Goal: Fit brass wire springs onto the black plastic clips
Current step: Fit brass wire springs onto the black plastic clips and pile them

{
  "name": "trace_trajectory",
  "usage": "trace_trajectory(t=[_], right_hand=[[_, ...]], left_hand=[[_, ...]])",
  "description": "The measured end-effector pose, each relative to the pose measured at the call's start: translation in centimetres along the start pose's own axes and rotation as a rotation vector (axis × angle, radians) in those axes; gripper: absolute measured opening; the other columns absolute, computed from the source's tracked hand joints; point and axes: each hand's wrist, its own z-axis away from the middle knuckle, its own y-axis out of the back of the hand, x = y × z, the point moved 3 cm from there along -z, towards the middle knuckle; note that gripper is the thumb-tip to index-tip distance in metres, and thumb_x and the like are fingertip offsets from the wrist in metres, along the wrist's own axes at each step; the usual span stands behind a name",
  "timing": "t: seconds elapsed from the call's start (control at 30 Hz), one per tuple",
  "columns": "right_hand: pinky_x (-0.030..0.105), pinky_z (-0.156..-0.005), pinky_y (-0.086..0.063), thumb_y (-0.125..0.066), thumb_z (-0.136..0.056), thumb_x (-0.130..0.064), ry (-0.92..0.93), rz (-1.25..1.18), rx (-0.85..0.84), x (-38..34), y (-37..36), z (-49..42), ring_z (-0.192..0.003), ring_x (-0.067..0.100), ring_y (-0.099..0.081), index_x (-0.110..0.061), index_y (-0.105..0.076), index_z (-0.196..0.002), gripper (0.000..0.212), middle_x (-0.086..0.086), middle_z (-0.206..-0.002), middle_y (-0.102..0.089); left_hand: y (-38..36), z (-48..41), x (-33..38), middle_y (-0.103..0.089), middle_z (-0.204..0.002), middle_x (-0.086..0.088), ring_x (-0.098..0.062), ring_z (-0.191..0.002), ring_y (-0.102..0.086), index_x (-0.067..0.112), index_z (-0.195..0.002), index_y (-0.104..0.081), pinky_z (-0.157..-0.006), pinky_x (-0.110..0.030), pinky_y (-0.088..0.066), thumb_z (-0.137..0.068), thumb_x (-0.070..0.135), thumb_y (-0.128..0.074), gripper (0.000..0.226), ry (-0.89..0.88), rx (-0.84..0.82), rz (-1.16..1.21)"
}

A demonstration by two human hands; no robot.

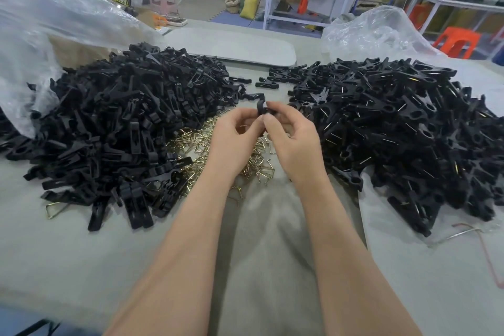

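Both hands meet over the middle of the table. My left hand (234,135) and my right hand (290,135) pinch one black plastic clip (262,108) between their fingertips; a thin bit of brass wire shows under my left fingers. Below the hands lies a heap of loose brass wire springs (196,144). A big pile of black clip halves (122,123) covers the left side. On the right sits a pile of black clips with wire on them (409,131).
Clear plastic bags stand at the far left (49,22) and far right (379,33). A grey flat board (234,45) lies behind the piles. A pink wire hanger (488,254) lies at the right edge. Shelves, boxes and orange stools fill the background.
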Motion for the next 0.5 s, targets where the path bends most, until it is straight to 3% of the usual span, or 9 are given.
trace_trajectory(t=[0.13, 0.2, 0.27, 0.37, 0.5], right_hand=[[0.045, -0.089, -0.053, -0.058, -0.092, -0.013, -0.032, -0.05, 0.008, 0.1, 0.0, 0.1, -0.091, 0.021, -0.067, -0.023, -0.066, -0.1, 0.015, 0.007, -0.097, -0.069], [0.042, -0.085, -0.055, -0.057, -0.092, -0.008, -0.044, -0.067, 0.058, 0.4, 0.5, -0.1, -0.081, 0.016, -0.068, -0.026, -0.063, -0.093, 0.019, 0.007, -0.092, -0.067], [0.031, -0.079, -0.057, -0.057, -0.092, -0.006, -0.054, -0.096, 0.068, 0.5, 0.8, -0.1, -0.075, 0.008, -0.068, -0.027, -0.056, -0.099, 0.023, 0.002, -0.09, -0.065], [0.035, -0.088, -0.054, -0.06, -0.09, -0.006, -0.073, -0.062, 0.062, 0.5, 0.7, 0.0, -0.089, 0.012, -0.068, -0.021, -0.051, -0.109, 0.025, -0.003, -0.095, -0.064], [0.036, -0.093, -0.052, -0.059, -0.09, -0.003, -0.066, -0.009, 0.041, 0.1, 0.8, -0.1, -0.097, 0.016, -0.065, -0.013, -0.061, -0.106, 0.018, 0.003, -0.099, -0.067]], left_hand=[[0.0, 0.0, -0.5, -0.065, -0.071, 0.007, 0.004, -0.062, -0.059, 0.017, -0.09, -0.066, -0.064, -0.015, -0.049, -0.091, 0.011, -0.061, 0.008, 0.083, 0.022, 0.029], [-0.1, 0.0, -0.5, -0.068, -0.079, 0.002, -0.001, -0.068, -0.064, 0.014, -0.096, -0.066, -0.068, -0.017, -0.052, -0.092, 0.009, -0.059, 0.01, 0.12, 0.022, 0.069], [-0.2, 0.0, -0.6, -0.069, -0.088, -0.003, -0.007, -0.077, -0.066, 0.013, -0.099, -0.066, -0.077, -0.023, -0.056, -0.093, 0.009, -0.058, 0.01, 0.156, 0.023, 0.096], [-0.2, 0.1, -0.5, -0.069, -0.078, 0.006, -0.001, -0.071, -0.065, 0.019, -0.092, -0.066, -0.075, -0.019, -0.055, -0.093, 0.008, -0.057, 0.014, 0.155, 0.006, 0.108], [-0.1, 0.1, -0.4, -0.067, -0.073, 0.009, 0.006, -0.063, -0.062, 0.017, -0.094, -0.068, -0.066, -0.012, -0.051, -0.092, 0.009, -0.059, 0.013, 0.131, 0.007, 0.058]])
